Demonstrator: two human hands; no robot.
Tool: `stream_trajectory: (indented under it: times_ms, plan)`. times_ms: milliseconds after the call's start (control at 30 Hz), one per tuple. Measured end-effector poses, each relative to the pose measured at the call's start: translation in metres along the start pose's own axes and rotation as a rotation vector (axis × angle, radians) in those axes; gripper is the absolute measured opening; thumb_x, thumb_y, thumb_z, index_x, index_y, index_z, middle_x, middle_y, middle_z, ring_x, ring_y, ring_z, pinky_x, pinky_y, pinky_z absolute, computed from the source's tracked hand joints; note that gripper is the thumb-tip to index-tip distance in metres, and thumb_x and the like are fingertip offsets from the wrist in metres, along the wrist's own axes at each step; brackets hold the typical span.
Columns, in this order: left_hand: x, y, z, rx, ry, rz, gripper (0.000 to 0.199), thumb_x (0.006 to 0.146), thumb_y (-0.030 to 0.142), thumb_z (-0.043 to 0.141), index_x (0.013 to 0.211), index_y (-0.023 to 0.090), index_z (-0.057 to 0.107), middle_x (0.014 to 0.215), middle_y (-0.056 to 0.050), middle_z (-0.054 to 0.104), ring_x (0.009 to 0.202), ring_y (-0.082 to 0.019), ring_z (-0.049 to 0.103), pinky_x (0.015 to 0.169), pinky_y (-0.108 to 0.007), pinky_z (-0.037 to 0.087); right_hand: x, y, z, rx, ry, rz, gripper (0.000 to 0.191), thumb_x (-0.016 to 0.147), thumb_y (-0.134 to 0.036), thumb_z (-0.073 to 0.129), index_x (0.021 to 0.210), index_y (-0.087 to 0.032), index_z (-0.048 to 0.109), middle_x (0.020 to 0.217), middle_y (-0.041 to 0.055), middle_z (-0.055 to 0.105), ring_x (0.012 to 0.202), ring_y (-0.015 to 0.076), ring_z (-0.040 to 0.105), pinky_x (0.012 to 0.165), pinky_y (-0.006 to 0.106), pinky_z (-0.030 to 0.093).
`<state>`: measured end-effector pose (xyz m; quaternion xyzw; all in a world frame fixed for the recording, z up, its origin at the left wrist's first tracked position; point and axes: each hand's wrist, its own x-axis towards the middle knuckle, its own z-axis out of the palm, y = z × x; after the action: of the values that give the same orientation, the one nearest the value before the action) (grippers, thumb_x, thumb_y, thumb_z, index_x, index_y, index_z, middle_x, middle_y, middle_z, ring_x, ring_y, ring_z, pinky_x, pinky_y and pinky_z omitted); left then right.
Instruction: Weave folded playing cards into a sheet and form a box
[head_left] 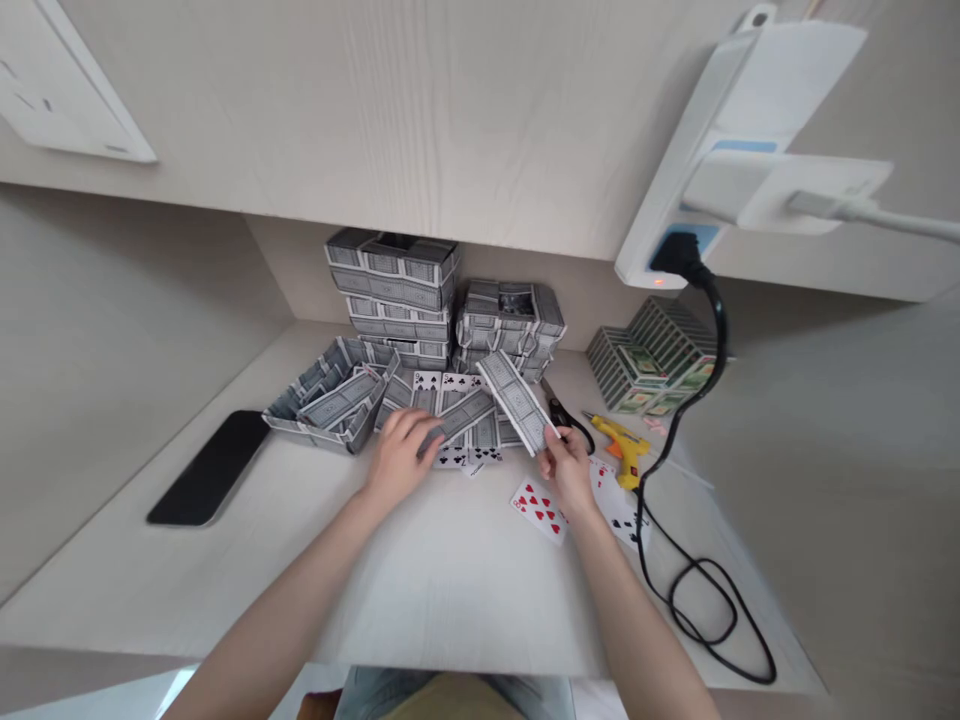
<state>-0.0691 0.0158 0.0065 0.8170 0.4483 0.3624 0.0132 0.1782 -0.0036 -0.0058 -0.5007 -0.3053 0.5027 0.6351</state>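
Note:
My right hand grips the lower end of a long folded strip of grey-backed cards, raised at a tilt above the desk. My left hand is closed at the left end of another grey card strip, its fingertips on that end. Beneath the strips lie several playing cards, some face up. Left of them, an open box made of cards has loose card strips inside. An eight of hearts lies near my right wrist, and more cards lie partly under my right forearm.
Stacked card boxes and a smaller stack stand at the back. A phone lies left. On the right are black-handled scissors, a yellow glue gun, a striped card structure and a looping black cable.

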Motion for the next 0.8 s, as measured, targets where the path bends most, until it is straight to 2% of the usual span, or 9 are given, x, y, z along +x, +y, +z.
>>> stream_trajectory:
  times_ms: [133, 267, 400, 500, 567, 633, 700, 800]
  plan:
    - [-0.003, 0.003, 0.003, -0.033, -0.252, 0.175, 0.027, 0.079, 0.035, 0.053, 0.102, 0.022, 0.06, 0.108, -0.006, 0.061, 0.108, -0.021, 0.049, 0.093, -0.04, 0.04, -0.006, -0.007, 0.002, 0.073, -0.123, 0.062, 0.036, 0.064, -0.037, 0.067, 0.093, -0.025, 0.05, 0.051, -0.0099, 0.043, 0.034, 0.0048, 0.034, 0.033, 0.019, 0.025]
    - [-0.005, 0.001, 0.007, 0.046, -0.273, 0.182, 0.022, 0.084, 0.026, 0.045, 0.093, 0.024, 0.065, 0.102, -0.004, 0.064, 0.105, -0.021, 0.05, 0.089, -0.041, 0.04, -0.011, -0.012, 0.004, 0.073, -0.25, 0.1, 0.041, 0.061, -0.028, 0.069, 0.1, -0.025, 0.055, 0.064, -0.0065, 0.053, 0.038, 0.0034, 0.032, 0.034, 0.018, 0.025]
    - [-0.003, 0.0, 0.003, 0.004, -0.268, 0.196, 0.024, 0.083, 0.017, 0.043, 0.09, 0.023, 0.064, 0.095, -0.004, 0.066, 0.098, -0.02, 0.052, 0.085, -0.04, 0.041, -0.012, -0.016, 0.004, 0.038, -0.319, 0.099, 0.035, 0.061, -0.028, 0.069, 0.094, -0.024, 0.058, 0.078, -0.0007, 0.061, 0.056, 0.0091, 0.05, 0.044, 0.019, 0.036]
    - [-0.001, 0.001, -0.003, -0.069, -0.286, 0.212, 0.027, 0.077, 0.01, 0.043, 0.089, 0.023, 0.064, 0.094, -0.003, 0.066, 0.097, -0.018, 0.053, 0.087, -0.039, 0.039, -0.009, -0.019, -0.001, 0.032, -0.232, 0.08, 0.024, 0.067, -0.037, 0.064, 0.084, -0.021, 0.059, 0.076, 0.0018, 0.062, 0.057, 0.0117, 0.052, 0.045, 0.022, 0.039]
    - [-0.001, 0.001, -0.004, -0.1, -0.295, 0.224, 0.03, 0.072, 0.006, 0.044, 0.088, 0.023, 0.063, 0.092, -0.002, 0.066, 0.093, -0.017, 0.054, 0.089, -0.039, 0.038, -0.005, -0.02, -0.007, 0.021, -0.17, 0.055, 0.025, 0.069, -0.042, 0.061, 0.081, -0.02, 0.058, 0.065, 0.0004, 0.059, 0.047, 0.0103, 0.047, 0.04, 0.022, 0.035]
    - [-0.001, 0.0, -0.002, -0.11, -0.295, 0.232, 0.033, 0.067, 0.003, 0.044, 0.086, 0.022, 0.062, 0.088, -0.001, 0.066, 0.086, -0.016, 0.055, 0.09, -0.038, 0.037, -0.002, -0.02, -0.012, -0.021, -0.123, -0.009, 0.028, 0.069, -0.043, 0.061, 0.084, -0.02, 0.058, 0.063, -0.0006, 0.058, 0.044, 0.01, 0.045, 0.038, 0.022, 0.033]
    - [-0.002, -0.002, 0.001, -0.099, -0.284, 0.216, 0.034, 0.064, 0.001, 0.043, 0.083, 0.022, 0.061, 0.082, -0.001, 0.064, 0.082, -0.016, 0.055, 0.089, -0.038, 0.037, 0.001, -0.019, -0.015, -0.059, -0.049, -0.127, 0.032, 0.068, -0.041, 0.062, 0.092, -0.021, 0.057, 0.072, 0.0006, 0.061, 0.052, 0.0119, 0.051, 0.045, 0.024, 0.04]
    - [-0.002, -0.004, 0.004, -0.09, -0.252, 0.128, 0.032, 0.064, -0.001, 0.04, 0.076, 0.021, 0.06, 0.075, -0.002, 0.061, 0.081, -0.017, 0.053, 0.082, -0.036, 0.04, 0.005, -0.017, -0.018, -0.094, 0.036, -0.266, 0.039, 0.066, -0.038, 0.064, 0.101, -0.022, 0.054, 0.091, 0.0037, 0.063, 0.073, 0.0169, 0.059, 0.065, 0.03, 0.047]
